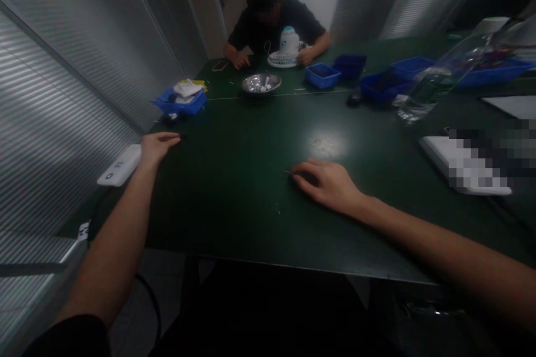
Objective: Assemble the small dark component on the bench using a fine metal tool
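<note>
My left hand point(157, 145) reaches out over the left edge of the dark green table point(251, 206), fingers held together and pointing right at a small dark item I cannot make out. My right hand point(329, 184) rests on the table's middle, fingers curled down around a thin metal pin or needle point(288, 172) that pokes out to the left of the fingertips. A white power strip point(120, 165) lies just left of my left wrist.
A person sits across the table with hands by a small white fan point(286, 51). A metal bowl point(261, 83), several blue bins point(322, 75), a bin with white cloths point(181, 100), a clear plastic bottle point(435, 81) and a white device point(448, 159) stand around.
</note>
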{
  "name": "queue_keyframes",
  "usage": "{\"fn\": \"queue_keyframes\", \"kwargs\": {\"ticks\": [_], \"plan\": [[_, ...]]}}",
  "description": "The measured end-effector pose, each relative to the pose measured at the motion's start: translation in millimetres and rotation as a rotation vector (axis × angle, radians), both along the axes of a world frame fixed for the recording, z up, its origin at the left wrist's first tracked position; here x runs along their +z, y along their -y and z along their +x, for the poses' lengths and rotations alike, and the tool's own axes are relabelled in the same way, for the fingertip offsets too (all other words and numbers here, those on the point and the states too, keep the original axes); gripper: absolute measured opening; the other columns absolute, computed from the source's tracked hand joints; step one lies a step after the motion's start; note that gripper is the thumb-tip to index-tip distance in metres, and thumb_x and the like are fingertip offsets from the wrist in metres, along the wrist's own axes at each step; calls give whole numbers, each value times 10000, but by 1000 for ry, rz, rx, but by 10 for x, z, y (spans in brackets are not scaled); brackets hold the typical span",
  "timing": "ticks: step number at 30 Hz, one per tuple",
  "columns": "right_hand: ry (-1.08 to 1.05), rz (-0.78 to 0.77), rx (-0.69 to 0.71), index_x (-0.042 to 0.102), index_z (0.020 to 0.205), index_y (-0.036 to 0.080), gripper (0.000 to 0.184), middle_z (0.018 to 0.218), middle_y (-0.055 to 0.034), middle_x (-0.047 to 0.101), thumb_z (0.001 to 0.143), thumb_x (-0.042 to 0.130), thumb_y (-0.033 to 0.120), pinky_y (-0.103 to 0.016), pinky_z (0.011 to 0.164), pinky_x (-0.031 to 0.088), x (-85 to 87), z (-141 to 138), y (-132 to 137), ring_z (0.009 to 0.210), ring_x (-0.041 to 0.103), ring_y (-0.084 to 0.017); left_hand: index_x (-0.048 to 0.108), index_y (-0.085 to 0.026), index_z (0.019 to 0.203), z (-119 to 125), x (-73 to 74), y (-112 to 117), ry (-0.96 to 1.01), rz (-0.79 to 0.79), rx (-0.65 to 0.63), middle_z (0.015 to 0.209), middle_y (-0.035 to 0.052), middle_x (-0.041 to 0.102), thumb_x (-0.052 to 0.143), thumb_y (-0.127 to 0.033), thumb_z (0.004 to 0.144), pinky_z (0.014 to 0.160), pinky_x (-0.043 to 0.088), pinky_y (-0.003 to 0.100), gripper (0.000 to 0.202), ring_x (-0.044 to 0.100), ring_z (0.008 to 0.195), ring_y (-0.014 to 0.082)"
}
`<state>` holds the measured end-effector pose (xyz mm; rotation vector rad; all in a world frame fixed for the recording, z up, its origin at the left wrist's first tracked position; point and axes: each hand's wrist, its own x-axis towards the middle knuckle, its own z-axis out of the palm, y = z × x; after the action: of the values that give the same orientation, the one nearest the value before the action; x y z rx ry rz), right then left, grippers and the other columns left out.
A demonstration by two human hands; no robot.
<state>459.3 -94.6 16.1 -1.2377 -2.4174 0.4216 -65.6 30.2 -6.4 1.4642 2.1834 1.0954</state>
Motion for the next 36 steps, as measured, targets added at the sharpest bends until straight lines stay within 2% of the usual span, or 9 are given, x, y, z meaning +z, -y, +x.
{"fn": "queue_keyframes", "kwargs": {"ticks": [5, 8, 13, 16, 21, 25, 31, 36], "plan": [[29, 2, -25, 688, 1203, 229, 308, 1057, -54, 700, 1022, 503, 397, -289, 623, 408, 14, -15, 13, 734, 616, -162, 752, -131, 1173, 30, 26, -14, 63, -21, 6, 875, -20, 752, 830, -202, 802, 762, 472, 234, 386, 592, 779, 112], [29, 37, -14, 702, 1179, 221, 292, 1046, -57, 704, 1013, 523, 381, -297, 663, 422, 28, -34, 23, 786, 629, -178, 777, -162, 1139, 70, 47, -28, -56, -28, 12, 942, 2, 771, 813, -231, 810, 791, 491, 261, 338, 635, 808, 142], [41, 69, -12, 702, 1177, 206, 284, 1048, -69, 708, 1011, 529, 358, -308, 726, 450, 33, -50, 22, 837, 641, -194, 819, -216, 1056, 218, 78, -41, -288, 2, -8, 1006, 57, 790, 771, -306, 821, 906, 520, 338, 256, 706, 932, 252], [53, 64, -12, 703, 1179, 209, 280, 1070, -71, 709, 1013, 529, 351, -314, 763, 465, 38, -53, 15, 850, 647, -195, 818, -211, 1067, 274, 87, -46, -344, -21, -11, 1064, 88, 784, 714, -345, 862, 955, 514, 381, 266, 701, 1024, 298], [70, 74, -15, 699, 1190, 213, 283, 1079, -76, 711, 1016, 531, 360, -317, 787, 480, 41, -52, -3, 871, 655, -198, 816, -212, 1008, 232, 72, -71, -261, -5, -18, 1074, 81, 781, 748, -367, 824, 970, 509, 359, 250, 700, 1015, 270], [67, 81, -16, 702, 1181, 210, 286, 1086, -78, 711, 1019, 530, 372, -325, 786, 485, 28, -44, -21, 877, 659, -201, 806, -211, 939, 258, 92, -61, -208, -17, 11, 1002, 82, 782, 783, -402, 770, 894, 529, 357, 256, 699, 947, 262], [60, 88, -28, 702, 1183, 216, 282, 1076, -79, 713, 1020, 537, 376, -321, 780, 489, 22, -41, -27, 879, 659, -200, 807, -193, 1019, 433, 169, 43, -421, -9, -37, 982, 127, 767, 693, -371, 855, 852, 513, 376, 267, 695, 927, 288], [63, 82, 0, 697, 1198, 214, 293, 1073, -81, 704, 1025, 529, 381, -308, 753, 482, 32, -37, -25, 871, 651, -195, 807, -198, 1026, 536, 206, 82, -536, 23, -145, 967, 123, 762, 682, -337, 862, 866, 504, 363, 249, 695, 922, 287]]}}
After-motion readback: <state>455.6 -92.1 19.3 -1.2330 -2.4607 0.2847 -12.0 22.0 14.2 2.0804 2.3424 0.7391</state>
